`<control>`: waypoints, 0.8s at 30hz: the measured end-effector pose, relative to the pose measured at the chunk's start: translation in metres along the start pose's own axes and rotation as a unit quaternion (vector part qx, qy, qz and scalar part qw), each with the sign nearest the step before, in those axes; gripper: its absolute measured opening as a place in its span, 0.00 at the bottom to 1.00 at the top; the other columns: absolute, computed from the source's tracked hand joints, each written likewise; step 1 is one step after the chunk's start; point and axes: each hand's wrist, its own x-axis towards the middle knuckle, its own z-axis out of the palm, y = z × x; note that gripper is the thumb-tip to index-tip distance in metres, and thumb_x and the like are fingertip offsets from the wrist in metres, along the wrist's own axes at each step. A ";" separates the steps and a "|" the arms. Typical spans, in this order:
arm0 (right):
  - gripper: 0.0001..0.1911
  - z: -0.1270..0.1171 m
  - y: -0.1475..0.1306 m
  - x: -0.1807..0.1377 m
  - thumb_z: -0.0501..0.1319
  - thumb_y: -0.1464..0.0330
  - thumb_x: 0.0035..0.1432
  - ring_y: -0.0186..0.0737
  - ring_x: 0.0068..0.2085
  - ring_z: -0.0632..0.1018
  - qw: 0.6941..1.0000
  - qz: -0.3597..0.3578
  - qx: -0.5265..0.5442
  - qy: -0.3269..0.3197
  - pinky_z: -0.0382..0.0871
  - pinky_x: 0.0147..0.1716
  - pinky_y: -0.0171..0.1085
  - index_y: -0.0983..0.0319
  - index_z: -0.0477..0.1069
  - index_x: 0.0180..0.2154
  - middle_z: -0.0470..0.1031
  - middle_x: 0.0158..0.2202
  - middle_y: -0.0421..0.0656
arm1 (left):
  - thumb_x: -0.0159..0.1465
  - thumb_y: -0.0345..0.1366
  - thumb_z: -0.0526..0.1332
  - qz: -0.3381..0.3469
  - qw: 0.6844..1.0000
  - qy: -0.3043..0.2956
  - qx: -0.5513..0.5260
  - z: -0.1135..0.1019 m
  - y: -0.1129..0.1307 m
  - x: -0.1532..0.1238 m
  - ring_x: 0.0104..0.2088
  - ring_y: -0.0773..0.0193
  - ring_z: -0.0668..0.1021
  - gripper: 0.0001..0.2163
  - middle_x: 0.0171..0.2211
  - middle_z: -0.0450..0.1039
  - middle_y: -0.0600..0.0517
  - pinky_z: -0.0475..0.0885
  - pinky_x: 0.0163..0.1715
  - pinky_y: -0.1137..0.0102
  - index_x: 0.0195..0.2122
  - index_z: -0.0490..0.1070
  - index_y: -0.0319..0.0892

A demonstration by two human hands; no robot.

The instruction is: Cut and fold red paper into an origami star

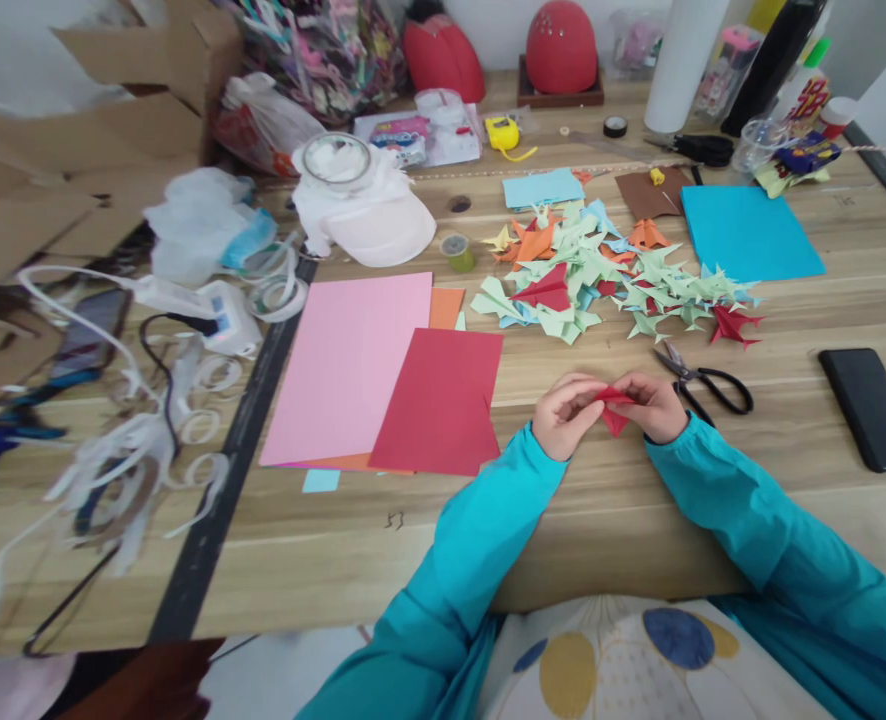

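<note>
Between my two hands is a small folded piece of red paper, held above the table near its front edge. My left hand pinches its left side with thumb and fingers. On the other side, my right hand grips the paper the same way. Part of the fold is hidden behind my fingers. Black-handled scissors lie just beyond my right hand, blades partly spread. Farther back is a heap of folded paper shapes in pale green, orange, blue and red. Red paper sheets lie left of my left hand.
A pink sheet lies partly under the red ones. Blue paper sits at the back right, a black phone at the right. Tape rolls and cables crowd the left, beside a cardboard box. A yellow tape measure stands behind.
</note>
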 end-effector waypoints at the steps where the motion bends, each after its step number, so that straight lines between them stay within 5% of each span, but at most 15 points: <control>1: 0.13 0.000 0.000 0.000 0.68 0.62 0.39 0.34 0.25 0.75 1.000 0.007 0.012 0.004 0.70 0.26 0.34 0.62 0.69 0.27 0.74 0.24 0.40 | 0.53 0.34 0.62 -0.006 1.000 0.001 -0.004 0.001 -0.001 0.000 0.34 0.65 0.74 0.09 0.35 0.69 0.47 0.70 0.30 0.72 0.36 0.73 0.39; 8: 0.12 0.002 -0.008 -0.002 0.67 0.63 0.41 0.32 0.23 0.73 1.000 -0.004 0.005 -0.014 0.67 0.24 0.32 0.63 0.70 0.27 0.73 0.22 0.39 | 0.53 0.32 0.62 -0.017 0.996 0.056 0.060 0.004 -0.004 0.001 0.25 0.71 0.70 0.04 0.25 0.68 0.51 0.66 0.24 0.76 0.29 0.74 0.38; 13: 0.16 0.001 -0.010 -0.003 0.61 0.56 0.48 0.33 0.20 0.71 1.000 0.005 0.012 0.015 0.64 0.19 0.32 0.63 0.73 0.30 0.71 0.18 0.39 | 0.50 0.33 0.64 -0.055 0.991 0.118 0.008 0.003 -0.007 0.003 0.23 0.72 0.69 0.06 0.24 0.68 0.52 0.66 0.24 0.76 0.29 0.74 0.38; 24: 0.16 -0.001 -0.006 0.000 0.64 0.58 0.43 0.33 0.17 0.71 0.997 0.024 0.059 0.038 0.64 0.18 0.33 0.64 0.72 0.30 0.72 0.16 0.39 | 0.45 0.36 0.67 -0.097 0.980 0.167 -0.035 0.001 -0.007 0.006 0.23 0.72 0.70 0.10 0.22 0.71 0.53 0.66 0.24 0.75 0.27 0.74 0.38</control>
